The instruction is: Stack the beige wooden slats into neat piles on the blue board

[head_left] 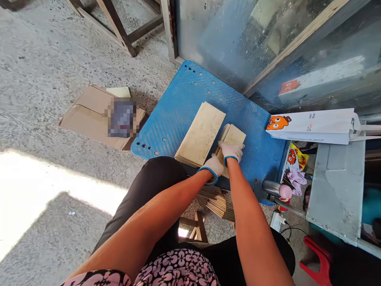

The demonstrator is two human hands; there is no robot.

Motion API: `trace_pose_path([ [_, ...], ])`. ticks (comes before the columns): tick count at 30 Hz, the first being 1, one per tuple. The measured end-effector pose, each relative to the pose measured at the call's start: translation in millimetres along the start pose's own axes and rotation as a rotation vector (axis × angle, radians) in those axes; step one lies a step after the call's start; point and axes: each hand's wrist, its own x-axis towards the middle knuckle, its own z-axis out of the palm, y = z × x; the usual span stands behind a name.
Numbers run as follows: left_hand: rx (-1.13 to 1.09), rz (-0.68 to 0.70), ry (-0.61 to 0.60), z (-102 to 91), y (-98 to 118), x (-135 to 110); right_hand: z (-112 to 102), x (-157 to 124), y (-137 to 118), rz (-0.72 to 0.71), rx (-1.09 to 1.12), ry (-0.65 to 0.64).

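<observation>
My left hand [213, 166] and my right hand [232, 151] both wear white knitted gloves with blue cuffs. They grip a narrow stack of pale yellow sheets [235, 135] on the blue table top [166, 107]. My right hand lies across the stack, its fingers near the right edge. Lower down, at the near left side, my left hand is closed on the same stack, its fingertips partly hidden. Just left of it lies a wider, speckled stack of pale yellow sheets [201, 135]. More fanned sheets [222, 202] show below the table's near edge.
A cardboard box [86, 115] with a blurred-out dark patch sits on the floor at left. A white paper bag [312, 126] and a steel flask [271, 186] with a pink top are at right, near a grey metal cabinet [336, 194]. Glass panels [214, 35] rise behind the table.
</observation>
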Motion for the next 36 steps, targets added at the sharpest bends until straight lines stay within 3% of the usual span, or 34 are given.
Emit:
trace_pose_path([
  [4,-0.024,-0.052,-0.022,-1.0,3,-4,4,2,-5,0.013,-0.03,-0.003],
  [18,-0.03,-0.043,0.007,2.9,2,-2,19,1,-8,0.047,-0.069,0.041],
  [22,0.037,-0.035,0.004,4.0,3,-1,10,3,-2,-0.013,-0.027,0.039],
  [24,0.103,-0.006,0.067,7.3,3,-2,-2,5,6,-0.088,0.02,0.03],
  [29,0.428,0.264,0.303,15.5,-7,-10,-44,-2,59,-0.198,0.063,-0.009],
  [33,0.614,0.531,0.296,17.9,-22,-18,-65,-27,134,-0.19,0.081,-0.087],
  [36,0.749,0.624,0.26,23.3,-32,-27,-60,-47,184,-0.201,0.071,-0.226],
])
